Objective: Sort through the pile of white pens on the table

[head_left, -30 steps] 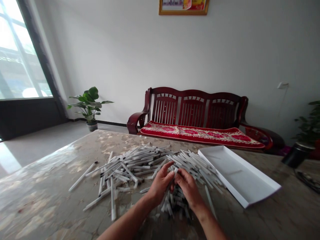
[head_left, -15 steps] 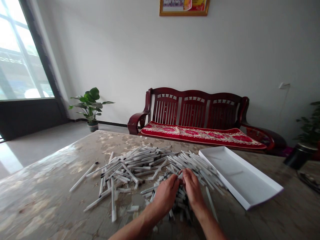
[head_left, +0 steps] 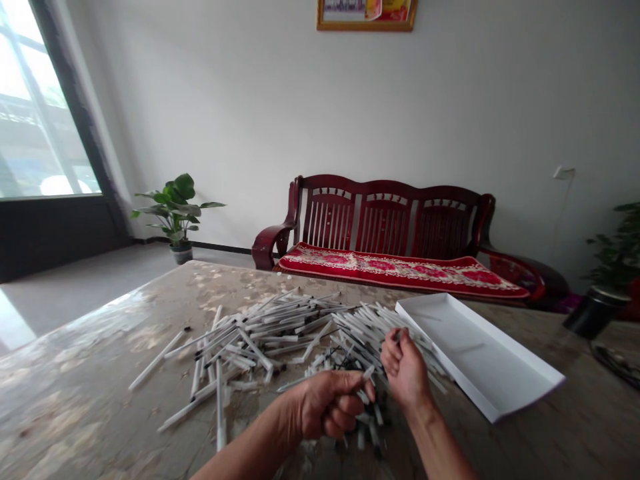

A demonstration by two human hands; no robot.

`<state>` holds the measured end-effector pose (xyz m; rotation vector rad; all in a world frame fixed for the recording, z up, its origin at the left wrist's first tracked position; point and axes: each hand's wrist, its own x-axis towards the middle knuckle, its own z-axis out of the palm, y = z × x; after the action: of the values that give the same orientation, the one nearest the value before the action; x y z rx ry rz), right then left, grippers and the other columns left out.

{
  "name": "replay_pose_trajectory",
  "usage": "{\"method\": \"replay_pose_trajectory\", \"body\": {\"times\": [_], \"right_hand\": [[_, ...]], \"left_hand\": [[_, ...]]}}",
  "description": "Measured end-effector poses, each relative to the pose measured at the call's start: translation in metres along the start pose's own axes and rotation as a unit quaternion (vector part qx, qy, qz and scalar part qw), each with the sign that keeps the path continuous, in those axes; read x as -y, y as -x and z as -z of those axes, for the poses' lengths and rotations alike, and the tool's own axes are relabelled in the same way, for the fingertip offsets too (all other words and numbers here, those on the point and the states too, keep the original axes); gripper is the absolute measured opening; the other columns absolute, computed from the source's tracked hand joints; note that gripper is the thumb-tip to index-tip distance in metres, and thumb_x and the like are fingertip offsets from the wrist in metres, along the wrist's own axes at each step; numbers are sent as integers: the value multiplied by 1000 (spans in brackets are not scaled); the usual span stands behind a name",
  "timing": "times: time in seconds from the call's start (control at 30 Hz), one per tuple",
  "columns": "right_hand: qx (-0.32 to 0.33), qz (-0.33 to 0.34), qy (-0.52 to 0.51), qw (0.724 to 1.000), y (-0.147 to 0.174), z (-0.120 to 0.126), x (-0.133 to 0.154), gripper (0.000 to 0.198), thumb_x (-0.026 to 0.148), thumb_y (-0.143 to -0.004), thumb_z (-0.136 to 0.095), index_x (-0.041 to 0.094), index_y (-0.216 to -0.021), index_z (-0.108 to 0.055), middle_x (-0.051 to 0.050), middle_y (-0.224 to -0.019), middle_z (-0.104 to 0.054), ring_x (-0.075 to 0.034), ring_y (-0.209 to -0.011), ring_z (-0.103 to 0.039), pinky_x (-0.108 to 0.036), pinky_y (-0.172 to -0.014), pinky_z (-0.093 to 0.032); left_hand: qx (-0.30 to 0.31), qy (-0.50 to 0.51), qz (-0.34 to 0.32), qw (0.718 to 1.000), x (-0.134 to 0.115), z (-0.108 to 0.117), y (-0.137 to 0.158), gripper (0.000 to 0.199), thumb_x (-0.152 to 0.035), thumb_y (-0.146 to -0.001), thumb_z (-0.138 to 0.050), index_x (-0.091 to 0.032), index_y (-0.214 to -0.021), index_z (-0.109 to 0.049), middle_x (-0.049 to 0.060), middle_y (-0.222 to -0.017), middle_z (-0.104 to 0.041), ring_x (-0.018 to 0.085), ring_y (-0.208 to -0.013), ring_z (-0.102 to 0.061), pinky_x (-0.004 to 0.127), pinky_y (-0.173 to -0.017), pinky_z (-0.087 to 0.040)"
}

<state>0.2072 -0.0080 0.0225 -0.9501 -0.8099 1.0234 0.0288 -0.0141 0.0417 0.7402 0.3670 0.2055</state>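
Note:
My left hand [head_left: 334,404] is closed above the near heap, thumb and forefinger pinching a small whitish piece that looks like a pen cap [head_left: 369,372]. To its right and slightly farther off, my right hand [head_left: 407,368] has its fingers curled in, with a small thing at the fingertips too unclear to name. Beneath both hands lies a heap of short clear and dark pen pieces [head_left: 376,417], partly hidden. Beyond them, slim white pens [head_left: 280,317] with dark ends are piled loosely. More of these white pens [head_left: 365,323] lie bundled beside the right hand.
A shallow white box lid [head_left: 480,353] rests on the patterned tabletop [head_left: 100,393] at the right. One loose pen [head_left: 157,360] lies off to the left. Past the table stands a dark red wooden bench [head_left: 390,220]; a dark pot [head_left: 597,312] is at the far right.
My hands were together over the heap and are now apart. The right hand has moved right and turned; the left has dropped a little nearer, with a small whitish piece now showing.

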Motion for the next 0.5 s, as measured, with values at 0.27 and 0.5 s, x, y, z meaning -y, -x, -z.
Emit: {"method": "replay_pose_trajectory", "body": {"times": [0.27,0.5], "right_hand": [[-99,103,349,926,-20,40,-17,54,68,-74,-56,19,-94,-67,0,-65,-62,-21,-63,-59,-31,-61,-44],[-123,133,319,930,-18,39,-8,63,58,-82,-49,14,-127,-59,-4,-74,-69,-21,-62,-60,-31,-57,-45]], "left_hand": [[-199,105,-208,952,6,20,-18,31,-17,-80,-76,-13,-109,-66,0,-73,-61,4,-51,-51,11,-44,-36],[-254,67,-246,933,7,16,-14,52,-19,-79,-76,-18,-128,-58,4,-86,-69,5,-52,-54,13,-43,-35]]}}
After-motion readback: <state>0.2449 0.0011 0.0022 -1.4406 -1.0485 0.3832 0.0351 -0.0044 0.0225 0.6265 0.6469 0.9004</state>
